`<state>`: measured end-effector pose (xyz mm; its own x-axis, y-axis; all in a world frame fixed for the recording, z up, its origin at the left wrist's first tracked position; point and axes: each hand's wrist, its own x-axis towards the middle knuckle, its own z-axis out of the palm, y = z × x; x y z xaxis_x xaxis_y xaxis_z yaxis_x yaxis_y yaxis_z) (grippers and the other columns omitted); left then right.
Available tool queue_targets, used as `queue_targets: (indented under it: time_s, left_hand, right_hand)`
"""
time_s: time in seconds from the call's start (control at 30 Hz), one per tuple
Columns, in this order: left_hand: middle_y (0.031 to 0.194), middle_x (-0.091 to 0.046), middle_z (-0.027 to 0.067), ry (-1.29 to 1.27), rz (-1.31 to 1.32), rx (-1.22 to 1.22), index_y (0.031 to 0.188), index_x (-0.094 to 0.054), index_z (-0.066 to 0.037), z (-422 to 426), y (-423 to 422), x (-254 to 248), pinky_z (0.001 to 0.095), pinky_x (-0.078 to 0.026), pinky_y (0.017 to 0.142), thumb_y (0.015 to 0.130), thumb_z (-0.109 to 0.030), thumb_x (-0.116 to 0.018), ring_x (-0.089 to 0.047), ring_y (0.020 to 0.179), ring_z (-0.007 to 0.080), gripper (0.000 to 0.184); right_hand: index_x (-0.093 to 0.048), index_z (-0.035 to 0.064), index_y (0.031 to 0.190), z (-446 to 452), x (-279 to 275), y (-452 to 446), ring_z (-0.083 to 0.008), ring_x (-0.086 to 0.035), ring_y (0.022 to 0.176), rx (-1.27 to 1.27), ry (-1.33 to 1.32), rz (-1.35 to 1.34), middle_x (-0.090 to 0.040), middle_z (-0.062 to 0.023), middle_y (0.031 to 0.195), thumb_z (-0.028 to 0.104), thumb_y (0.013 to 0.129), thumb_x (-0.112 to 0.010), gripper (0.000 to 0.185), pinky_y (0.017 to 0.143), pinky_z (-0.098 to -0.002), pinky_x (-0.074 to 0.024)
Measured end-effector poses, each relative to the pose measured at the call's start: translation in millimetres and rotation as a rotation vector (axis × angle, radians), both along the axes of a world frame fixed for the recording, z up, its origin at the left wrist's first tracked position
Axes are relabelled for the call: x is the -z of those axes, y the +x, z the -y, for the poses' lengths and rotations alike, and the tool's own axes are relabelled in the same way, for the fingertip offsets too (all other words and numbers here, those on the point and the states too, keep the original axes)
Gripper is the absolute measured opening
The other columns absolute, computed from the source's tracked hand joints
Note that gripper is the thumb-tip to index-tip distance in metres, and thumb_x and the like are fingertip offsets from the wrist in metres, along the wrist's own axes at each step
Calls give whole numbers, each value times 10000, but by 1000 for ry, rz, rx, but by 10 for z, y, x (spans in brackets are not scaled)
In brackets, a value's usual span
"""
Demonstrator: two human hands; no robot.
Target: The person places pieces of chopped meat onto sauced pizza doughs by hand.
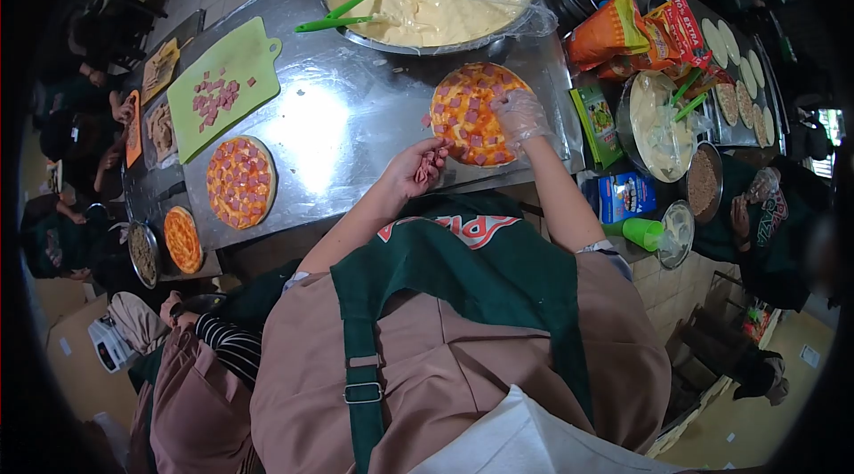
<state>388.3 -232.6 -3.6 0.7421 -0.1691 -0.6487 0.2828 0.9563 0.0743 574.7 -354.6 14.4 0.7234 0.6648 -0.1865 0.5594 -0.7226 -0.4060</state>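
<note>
My left hand is bare and curled around a small heap of diced ham, just off the lower left edge of a round pizza. The pizza lies on the metal table and carries orange-red sauce, shredded cheese and scattered pink ham squares. My right hand, in a clear plastic glove, is over the pizza's right side with its fingers bent together and touching the topping. Whatever is between those fingertips is hidden.
A large bowl of cream-coloured mixture with green-handled tools stands at the back. Left are a green cutting board with ham cubes, a ham-topped pizza and a sauced base. Snack bags and another bowl stand right. Co-workers flank both sides.
</note>
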Motion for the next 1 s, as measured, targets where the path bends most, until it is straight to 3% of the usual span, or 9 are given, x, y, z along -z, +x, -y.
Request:
queue_targets:
  time_s: [0.2, 0.27, 0.3, 0.37, 0.53, 0.7, 0.77, 0.9, 1.0]
  left_hand:
    - [676, -524, 14, 28, -28, -1, 987, -527, 29, -12, -15, -82, 99, -386, 354, 850, -174, -475, -472, 491, 47, 250]
    - [675, -523, 11, 40, -36, -1, 994, -525, 32, -13, -27, -81, 97, -385, 355, 850, -179, -476, -468, 489, 45, 260]
    - [678, -530, 18, 28, -18, 7, 965, -531, 29, -22, -22, -77, 99, -385, 351, 849, -182, -480, -475, 486, 49, 246]
    - [681, -538, 24, 14, 0, 18, 935, -537, 26, -22, -4, -66, 102, -385, 347, 847, -186, -484, -483, 484, 53, 235]
    - [686, -564, 73, 56, -1, 57, 777, -523, 5, 10, 40, -55, 120, -394, 328, 849, -260, -481, -523, 477, 87, 277]
    - [689, -559, 82, -4, 89, 63, 821, -528, -4, -1, 74, -47, 131, -403, 335, 850, -321, -463, -529, 503, 110, 324]
    - [697, -556, 85, -59, 116, 68, 857, -532, -9, -22, 62, 45, 135, -408, 340, 849, -334, -460, -530, 524, 117, 333]
    - [718, -554, 90, -237, 133, 7, 992, -523, -13, -74, -1, 117, 152, -421, 360, 853, -325, -443, -527, 565, 135, 350]
    - [708, -559, 93, -289, 128, -82, 1022, -518, -16, -125, -74, 93, 164, -433, 379, 854, -291, -430, -533, 586, 155, 334]
  right_hand:
    - [-609, 48, 756, -93, -52, -20, -258, -576, 731, 6, 38, 167, -593, -141, 846, 228, 689, -611, 192, 676, -343, -454]
    - [-610, 42, 813, -91, -33, -80, -197, -579, 701, 44, 218, -172, -599, -109, 837, 198, 683, -636, 204, 649, -293, -460]
    - [-610, 42, 813, -93, -83, -150, -197, -579, 701, 43, 218, -174, -599, -109, 837, 198, 683, -636, 204, 649, -293, -460]
    - [-625, 79, 882, -104, -236, -340, -227, -575, 818, -110, 275, -655, -600, -122, 892, 273, 700, -612, 267, 736, -310, -434]
    - [-625, 69, 896, -114, -391, -555, -174, -584, 750, -206, 206, -745, -613, -103, 838, 211, 696, -615, 245, 688, -269, -445]
    - [-626, 72, 895, -54, -269, -568, -145, -578, 687, -167, 253, -704, -616, -89, 792, 205, 710, -617, 228, 643, -239, -449]
    - [-630, 66, 876, -9, -277, -599, -149, -578, 685, -1, 398, -995, -617, -83, 786, 223, 723, -612, 220, 650, -262, -451]
    - [-629, 33, 846, 124, -161, -393, -129, -563, 675, 66, 283, -621, -609, -71, 726, 169, 724, -622, 183, 627, -261, -444]
    - [-642, 71, 829, 326, 211, -74, -206, -595, 696, 209, 238, -414, -620, -102, 772, 266, 730, -599, 224, 663, -312, -453]
